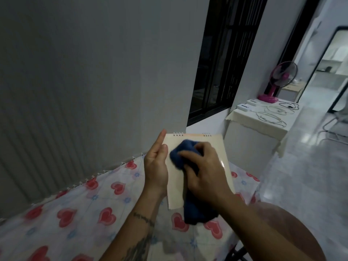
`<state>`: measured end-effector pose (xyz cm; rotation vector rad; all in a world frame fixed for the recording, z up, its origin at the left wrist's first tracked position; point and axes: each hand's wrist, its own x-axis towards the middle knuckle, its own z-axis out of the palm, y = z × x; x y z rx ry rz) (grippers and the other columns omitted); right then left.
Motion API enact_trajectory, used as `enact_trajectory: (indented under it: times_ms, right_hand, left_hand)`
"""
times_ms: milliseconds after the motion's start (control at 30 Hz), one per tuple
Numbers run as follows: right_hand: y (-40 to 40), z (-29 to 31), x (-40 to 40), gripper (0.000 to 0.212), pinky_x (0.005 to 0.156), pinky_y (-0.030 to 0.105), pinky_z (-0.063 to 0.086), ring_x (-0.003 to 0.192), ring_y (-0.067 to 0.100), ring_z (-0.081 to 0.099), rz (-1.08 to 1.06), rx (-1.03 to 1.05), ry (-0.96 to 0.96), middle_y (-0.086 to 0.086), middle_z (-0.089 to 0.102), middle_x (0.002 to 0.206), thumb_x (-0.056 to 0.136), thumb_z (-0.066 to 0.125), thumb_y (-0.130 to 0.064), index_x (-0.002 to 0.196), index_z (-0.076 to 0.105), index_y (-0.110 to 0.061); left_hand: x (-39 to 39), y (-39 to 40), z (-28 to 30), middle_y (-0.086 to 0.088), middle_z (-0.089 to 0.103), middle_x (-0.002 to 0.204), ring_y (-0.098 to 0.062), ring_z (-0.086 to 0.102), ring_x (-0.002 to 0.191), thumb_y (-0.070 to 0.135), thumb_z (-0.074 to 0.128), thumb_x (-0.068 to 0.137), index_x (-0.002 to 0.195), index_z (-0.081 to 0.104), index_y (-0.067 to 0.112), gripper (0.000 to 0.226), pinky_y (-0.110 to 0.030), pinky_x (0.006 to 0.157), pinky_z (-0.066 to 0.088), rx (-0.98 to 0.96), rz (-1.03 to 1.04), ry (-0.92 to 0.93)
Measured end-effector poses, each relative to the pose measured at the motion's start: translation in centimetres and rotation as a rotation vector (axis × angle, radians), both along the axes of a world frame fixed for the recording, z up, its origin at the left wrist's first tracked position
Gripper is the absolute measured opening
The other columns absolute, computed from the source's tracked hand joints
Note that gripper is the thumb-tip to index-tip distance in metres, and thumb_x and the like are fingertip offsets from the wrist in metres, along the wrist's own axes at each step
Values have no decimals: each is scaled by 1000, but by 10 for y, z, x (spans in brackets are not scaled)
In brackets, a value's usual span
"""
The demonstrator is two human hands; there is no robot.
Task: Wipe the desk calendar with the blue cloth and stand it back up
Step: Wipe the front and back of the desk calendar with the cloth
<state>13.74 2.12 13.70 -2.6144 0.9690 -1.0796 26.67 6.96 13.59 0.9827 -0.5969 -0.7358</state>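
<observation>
Cloth [185, 153] covers calendar [212, 147]; heart-print tablecloth [75, 213] beneath.

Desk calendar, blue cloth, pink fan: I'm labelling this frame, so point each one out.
desk calendar [212, 147]: head view, bare cream cover right of the cloth.
blue cloth [178, 154]: head view, bunched upper part.
pink fan [268, 97]: head view, its base.

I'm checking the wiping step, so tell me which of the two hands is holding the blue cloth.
The right hand grips the blue cloth and presses it on the calendar; the left hand only steadies the calendar's left edge.
</observation>
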Motion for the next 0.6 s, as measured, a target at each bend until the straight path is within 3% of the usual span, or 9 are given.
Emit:
enact_trajectory:
  times_ms: [67,133,233,300,433,500,600]
  right_hand:
    - [2,0,-7,27,84,14,32,102,1,33,119,39,123,-15,35,115,86,56,-39,113,59,-43]
    - [-10,10,-10,27,87,18,35,103,2,35,155,112,186,-16,34,110,86,60,-33,111,61,-43]
    - [-23,22,2,30,87,22,34,104,8,38,-10,61,97,-11,34,112,88,60,-32,117,59,-38]
    - [-23,27,14,30,85,24,36,105,13,40,-139,31,0,-5,38,115,90,58,-33,120,57,-36]
    - [-11,24,20,24,85,30,42,105,16,41,-98,-13,59,1,40,116,92,55,-32,115,58,-35]
    - [-3,16,14,22,83,31,43,103,16,40,-18,-7,114,1,41,113,91,56,-28,112,60,-34]
    - [14,-1,2,23,80,32,44,99,14,39,91,-11,164,-2,41,108,89,58,-27,110,60,-35]
  left_hand:
    - [2,2,-4,8,68,122,-24,69,105,27,43,104,111,68,56,39,-49,84,60,30,14,44]
    - [0,4,-5,5,64,130,-28,64,114,24,43,104,107,70,55,42,-54,93,56,41,17,82]
    - [-7,2,0,-6,66,131,-44,57,121,19,42,105,105,72,52,45,-66,100,45,57,-8,92]
    - [-9,-2,3,0,73,116,-40,65,109,18,41,105,108,73,48,43,-62,92,53,53,-15,108]
    - [3,-12,15,14,76,95,-17,72,86,14,44,103,104,73,40,39,-32,68,63,65,56,102]
    - [11,-15,17,14,69,102,-15,69,87,17,46,103,102,73,40,35,-25,59,61,113,122,129]
    - [21,-15,9,8,68,108,-18,69,86,24,49,102,99,72,43,30,-27,56,61,189,177,150]
